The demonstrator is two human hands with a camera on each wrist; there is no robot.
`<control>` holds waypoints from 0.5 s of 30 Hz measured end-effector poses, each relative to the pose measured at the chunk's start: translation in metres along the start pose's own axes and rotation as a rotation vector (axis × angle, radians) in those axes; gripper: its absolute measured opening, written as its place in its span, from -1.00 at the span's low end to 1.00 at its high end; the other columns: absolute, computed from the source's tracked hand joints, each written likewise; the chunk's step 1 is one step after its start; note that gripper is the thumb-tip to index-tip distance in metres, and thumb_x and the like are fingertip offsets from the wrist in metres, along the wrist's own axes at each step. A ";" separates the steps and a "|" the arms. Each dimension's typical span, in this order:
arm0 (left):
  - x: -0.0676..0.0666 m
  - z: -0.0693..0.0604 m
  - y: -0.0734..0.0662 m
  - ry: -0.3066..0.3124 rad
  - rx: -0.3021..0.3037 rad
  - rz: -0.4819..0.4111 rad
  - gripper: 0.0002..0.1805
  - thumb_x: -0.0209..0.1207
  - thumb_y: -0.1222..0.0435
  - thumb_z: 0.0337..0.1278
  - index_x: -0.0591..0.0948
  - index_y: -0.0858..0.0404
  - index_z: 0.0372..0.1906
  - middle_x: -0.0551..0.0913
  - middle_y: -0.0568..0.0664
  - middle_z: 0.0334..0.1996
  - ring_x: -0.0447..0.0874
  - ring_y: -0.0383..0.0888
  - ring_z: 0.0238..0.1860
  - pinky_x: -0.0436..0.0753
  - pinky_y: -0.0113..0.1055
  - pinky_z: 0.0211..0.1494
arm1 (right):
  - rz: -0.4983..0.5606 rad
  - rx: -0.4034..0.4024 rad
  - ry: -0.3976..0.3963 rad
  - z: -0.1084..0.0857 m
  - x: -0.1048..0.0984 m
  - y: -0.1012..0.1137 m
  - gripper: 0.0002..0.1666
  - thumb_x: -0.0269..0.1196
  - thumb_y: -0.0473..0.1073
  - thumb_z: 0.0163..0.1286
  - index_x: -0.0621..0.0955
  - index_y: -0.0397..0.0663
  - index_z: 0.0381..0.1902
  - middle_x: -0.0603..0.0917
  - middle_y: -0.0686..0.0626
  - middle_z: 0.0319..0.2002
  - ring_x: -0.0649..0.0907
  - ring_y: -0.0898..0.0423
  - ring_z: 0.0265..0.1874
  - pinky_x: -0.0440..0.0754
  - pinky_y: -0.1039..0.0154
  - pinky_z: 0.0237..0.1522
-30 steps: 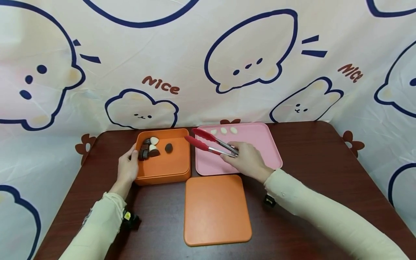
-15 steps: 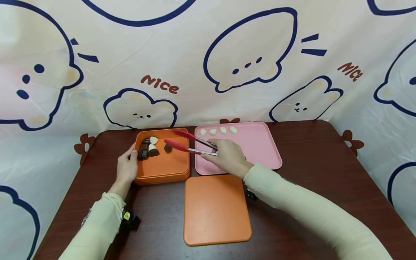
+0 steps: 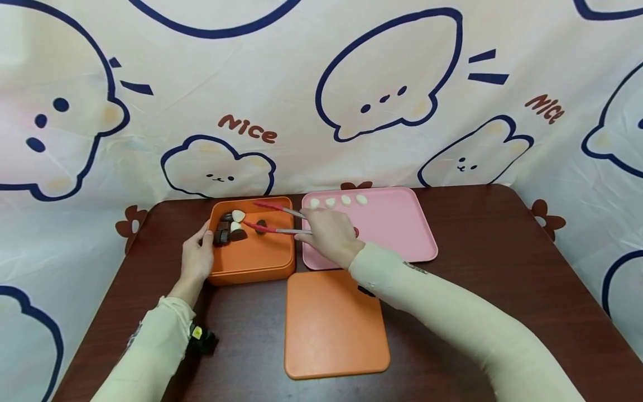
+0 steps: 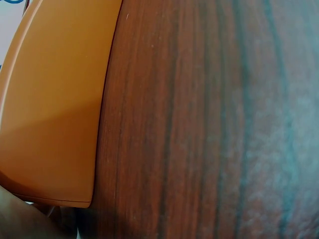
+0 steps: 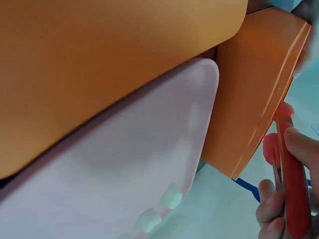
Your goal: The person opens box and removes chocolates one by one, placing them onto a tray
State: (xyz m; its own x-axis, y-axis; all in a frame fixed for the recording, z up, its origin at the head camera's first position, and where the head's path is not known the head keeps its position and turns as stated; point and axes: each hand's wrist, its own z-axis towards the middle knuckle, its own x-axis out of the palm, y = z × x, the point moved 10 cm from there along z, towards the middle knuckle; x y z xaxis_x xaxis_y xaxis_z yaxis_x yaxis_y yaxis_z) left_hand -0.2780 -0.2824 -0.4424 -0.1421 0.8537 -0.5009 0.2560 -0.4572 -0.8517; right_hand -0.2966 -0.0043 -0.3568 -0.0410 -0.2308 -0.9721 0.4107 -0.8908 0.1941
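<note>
My left hand (image 3: 197, 257) grips the left wall of an orange box (image 3: 251, 258), thumb at the rim. My right hand (image 3: 329, 234) holds red-tipped metal tongs (image 3: 268, 229), whose two arms are spread apart over the box's right half. A dark egg-shaped chocolate (image 3: 262, 223) lies partly behind the lower tong arm; nothing is visibly pinched. Along the box's left side sit several chocolates, among them a white piece (image 3: 238, 216), a brown piece (image 3: 238, 235) and a ridged dark one (image 3: 221, 238). In the right wrist view, fingers wrap the red tong handle (image 5: 296, 199).
A pink tray (image 3: 397, 229) stands right of the box, with several white pieces (image 3: 346, 200) in a row along its far edge. An orange square lid (image 3: 336, 329) lies in front. A patterned cloth (image 3: 301, 100) hangs behind the brown table (image 3: 482, 251).
My right hand and the tongs have moved left, from over the pink tray to over the box. The leftmost white piece on the tray has come into view. My left hand stays put.
</note>
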 end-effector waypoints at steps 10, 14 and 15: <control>0.001 0.000 0.002 -0.013 -0.012 -0.004 -0.45 -0.33 0.09 0.66 0.07 -0.01 0.61 0.05 0.01 0.62 -0.04 0.09 0.63 0.10 0.11 0.64 | -0.158 -0.082 -0.007 0.013 0.007 0.023 -0.47 0.36 0.25 0.32 0.64 0.06 0.07 0.72 0.08 -0.37 0.69 0.12 -0.49 0.66 0.20 -0.57; 0.000 0.001 0.002 -0.019 -0.011 -0.003 -0.45 -0.33 0.09 0.66 0.08 0.00 0.61 0.06 0.03 0.62 -0.03 0.09 0.63 0.11 0.11 0.63 | -0.168 -0.076 0.002 0.016 0.012 0.025 -0.46 0.36 0.23 0.33 0.64 0.07 0.12 0.73 0.06 -0.33 0.68 0.12 -0.49 0.67 0.21 -0.55; 0.000 0.001 0.002 -0.019 -0.010 -0.002 -0.45 -0.33 0.09 0.66 0.08 0.01 0.61 0.06 0.03 0.62 -0.03 0.09 0.63 0.11 0.10 0.64 | -0.166 -0.078 0.004 0.016 0.013 0.026 -0.47 0.37 0.22 0.33 0.64 0.08 0.11 0.72 0.06 -0.33 0.68 0.12 -0.50 0.68 0.22 -0.54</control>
State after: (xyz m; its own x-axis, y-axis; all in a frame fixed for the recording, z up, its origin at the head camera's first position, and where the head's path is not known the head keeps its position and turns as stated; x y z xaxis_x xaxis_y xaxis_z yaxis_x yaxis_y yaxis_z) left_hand -0.2784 -0.2832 -0.4441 -0.1608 0.8497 -0.5021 0.2652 -0.4528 -0.8513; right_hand -0.3015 -0.0367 -0.3620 -0.1110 -0.0811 -0.9905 0.4680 -0.8835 0.0199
